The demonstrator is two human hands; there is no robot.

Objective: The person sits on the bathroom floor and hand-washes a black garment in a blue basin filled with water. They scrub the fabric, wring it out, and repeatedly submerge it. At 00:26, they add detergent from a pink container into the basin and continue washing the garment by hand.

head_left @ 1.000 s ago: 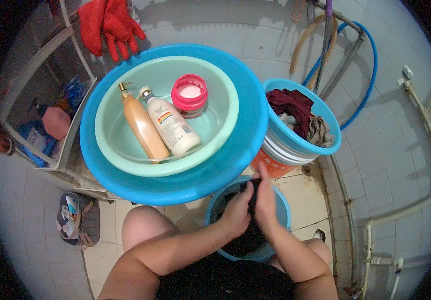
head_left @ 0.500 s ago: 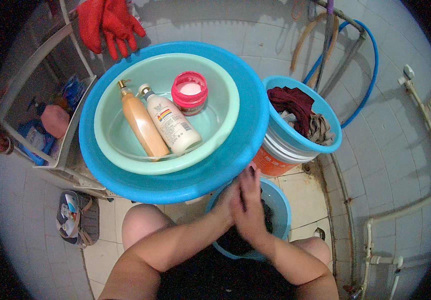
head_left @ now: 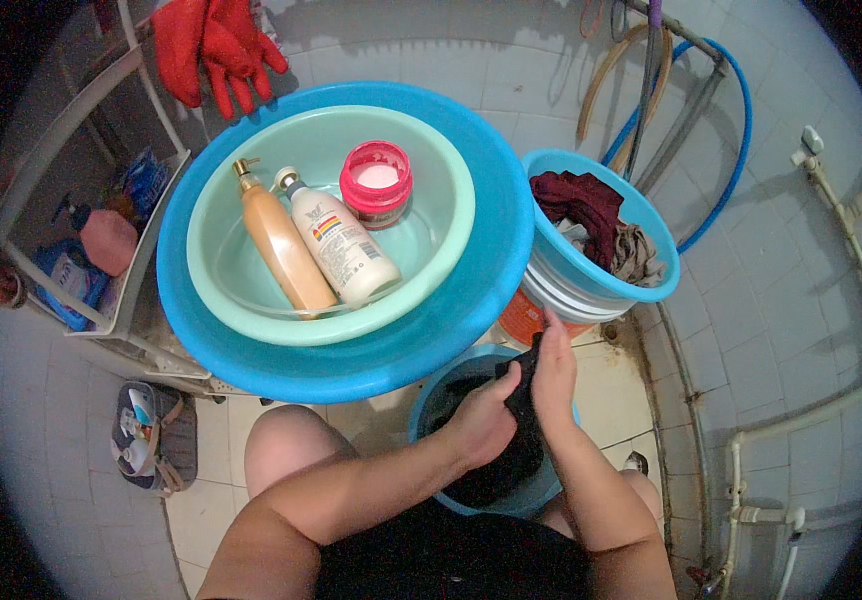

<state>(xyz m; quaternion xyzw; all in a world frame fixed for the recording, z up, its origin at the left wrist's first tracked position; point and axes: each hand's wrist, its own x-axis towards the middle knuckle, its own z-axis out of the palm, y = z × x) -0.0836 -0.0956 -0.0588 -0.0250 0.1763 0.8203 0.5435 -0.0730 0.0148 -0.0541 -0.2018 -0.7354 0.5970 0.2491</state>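
Note:
Over the blue basin (head_left: 431,385) between my knees, my hands meet on a piece of wet-looking black cloth (head_left: 523,396). My left hand (head_left: 486,422) grips it with the fingers curled around and the thumb up along its side. My right hand (head_left: 554,378) presses against the other side, fingers fairly straight and close together; the cloth is squeezed between both palms. Dark fabric (head_left: 491,475) lies in water inside the basin. What kind of garment the cloth is cannot be made out.
A large blue tub (head_left: 351,385) holds a mint basin (head_left: 461,245) with a gold pump bottle (head_left: 281,245), a white bottle (head_left: 341,240) and a pink jar (head_left: 376,185). A blue basin of clothes (head_left: 666,285) sits on a bucket (head_left: 531,315). Red gloves (head_left: 216,50) hang behind.
My hands were pressed together farther left and hid what they held. They have come apart and shifted right, and the black cloth now shows between them.

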